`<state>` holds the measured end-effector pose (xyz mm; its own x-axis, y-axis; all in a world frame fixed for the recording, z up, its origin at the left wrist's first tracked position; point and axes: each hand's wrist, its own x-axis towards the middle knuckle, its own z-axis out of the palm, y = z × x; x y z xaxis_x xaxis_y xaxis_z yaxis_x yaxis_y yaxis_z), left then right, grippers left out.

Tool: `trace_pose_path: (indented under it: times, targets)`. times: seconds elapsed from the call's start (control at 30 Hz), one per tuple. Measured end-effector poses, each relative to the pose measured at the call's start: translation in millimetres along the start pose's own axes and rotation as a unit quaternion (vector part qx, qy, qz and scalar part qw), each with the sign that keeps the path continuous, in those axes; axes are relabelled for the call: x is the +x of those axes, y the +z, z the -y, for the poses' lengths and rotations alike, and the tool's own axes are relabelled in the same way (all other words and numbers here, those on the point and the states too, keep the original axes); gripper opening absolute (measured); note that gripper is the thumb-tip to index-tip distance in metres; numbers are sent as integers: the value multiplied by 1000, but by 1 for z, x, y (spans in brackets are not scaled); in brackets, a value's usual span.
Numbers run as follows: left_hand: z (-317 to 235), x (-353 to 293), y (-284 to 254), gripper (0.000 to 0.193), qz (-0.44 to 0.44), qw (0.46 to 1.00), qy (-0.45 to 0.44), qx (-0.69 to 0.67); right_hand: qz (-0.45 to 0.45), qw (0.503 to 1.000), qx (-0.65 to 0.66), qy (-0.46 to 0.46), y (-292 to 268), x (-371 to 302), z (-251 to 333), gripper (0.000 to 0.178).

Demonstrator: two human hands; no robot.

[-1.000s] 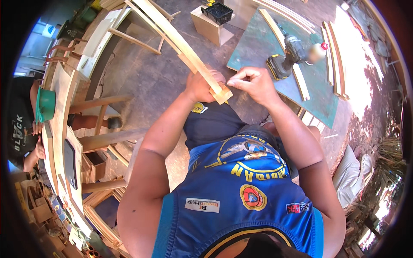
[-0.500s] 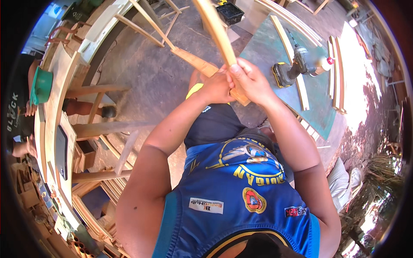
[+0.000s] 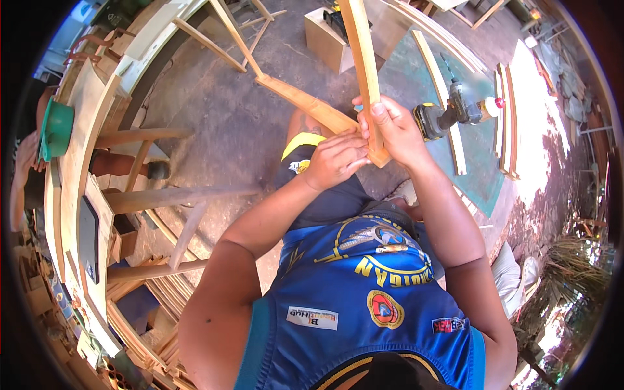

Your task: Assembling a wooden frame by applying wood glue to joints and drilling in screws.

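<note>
Our right hand (image 3: pixel 396 130) is wrapped around the lower end of a wooden slat (image 3: pixel 364 71), thumb laid up along its face, and the slat stands nearly upright, running away from us toward the top of the view. Our left hand (image 3: pixel 335 159) is curled with its fingertips pressed against the same lower end, just beside the right hand, where a second wooden piece (image 3: pixel 305 104) comes in at a slant from the upper left and meets the slat. Both hands are out in front of our blue jersey (image 3: pixel 364 292), above our knees. Just right of the right hand a cordless drill (image 3: pixel 455 110) lies on a green board (image 3: pixel 481 156) on the floor, with loose wooden strips (image 3: pixel 504 117) around it. A small wooden box (image 3: pixel 328 42) sits on the concrete floor (image 3: pixel 221 123) beyond the slat. Well to the left stands a long desk (image 3: pixel 78 156) carrying a dark phone (image 3: pixel 88 237) and a green cap (image 3: pixel 57 127).
</note>
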<state>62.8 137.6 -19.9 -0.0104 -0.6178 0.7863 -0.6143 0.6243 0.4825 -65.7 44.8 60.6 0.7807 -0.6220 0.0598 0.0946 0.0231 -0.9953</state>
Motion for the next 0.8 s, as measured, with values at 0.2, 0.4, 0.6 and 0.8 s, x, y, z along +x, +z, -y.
trace_pose_path:
  times: [0.2, 0.4, 0.6, 0.8]
  targets:
    - [-7, 0, -2, 25, 4, 998, -57, -11, 4, 1000, -13, 0, 4, 4, 3, 43]
    - [-2, 6, -12, 32, 42, 999, -32, -10, 20, 999, 2, 28, 5, 4, 2, 39]
    - [4, 5, -15, 37, 43, 998, -44, 23, 30, 998, 31, 37, 7, 5, 2, 37]
    - [0, 4, -13, 35, 30, 998, -53, -9, 26, 998, 41, 32, 5, 8, 3, 37]
